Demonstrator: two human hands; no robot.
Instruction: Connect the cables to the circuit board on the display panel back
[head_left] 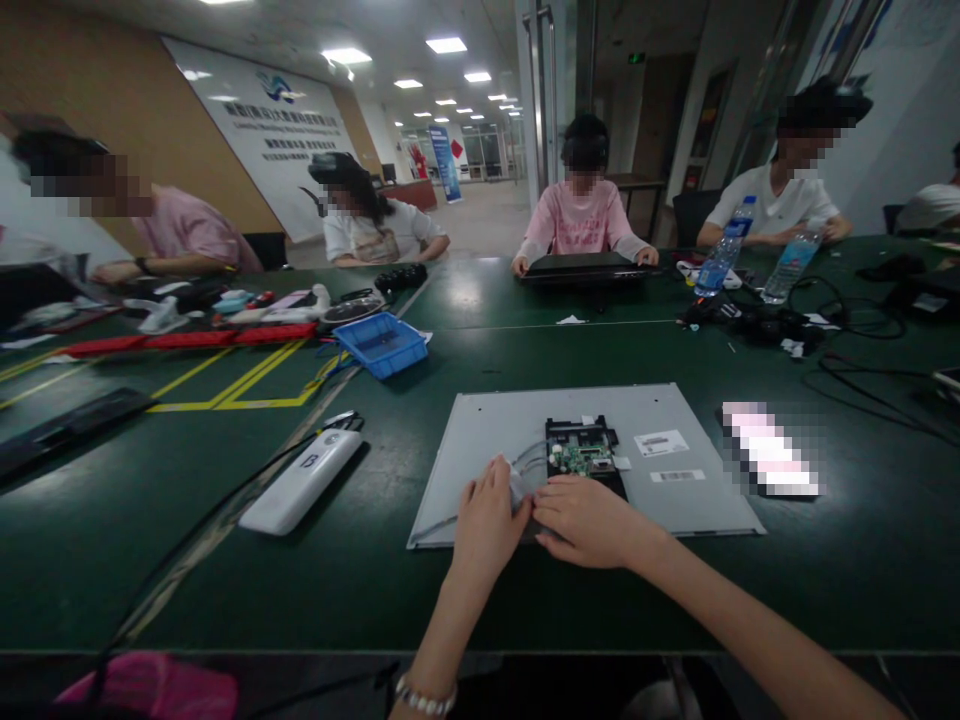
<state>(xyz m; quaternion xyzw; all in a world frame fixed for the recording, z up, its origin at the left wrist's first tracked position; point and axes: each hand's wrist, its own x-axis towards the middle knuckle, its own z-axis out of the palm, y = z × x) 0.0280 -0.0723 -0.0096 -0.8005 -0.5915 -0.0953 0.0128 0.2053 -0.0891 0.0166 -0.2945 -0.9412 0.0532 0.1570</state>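
A flat grey display panel (705, 490) lies on the table with a green circuit board (581, 458) on its middle. Thin grey cables (531, 452) run from the board's left side toward the panel's lower left. Over these cables is my left hand (487, 515), its fingers bent and close together, with a small whitish piece (516, 486) beside them. My right hand (589, 520) rests just below the board, fingers curled inward and meeting the left thumb. What lies under its fingertips is hidden.
A white power bank (304, 482) with a cable lies left of the panel, a phone (769, 450) to its right. Beyond are a blue tray (382, 343), water bottles (726, 245) and tangled black cables. Several people sit across the table; one holds a black screen (589, 268).
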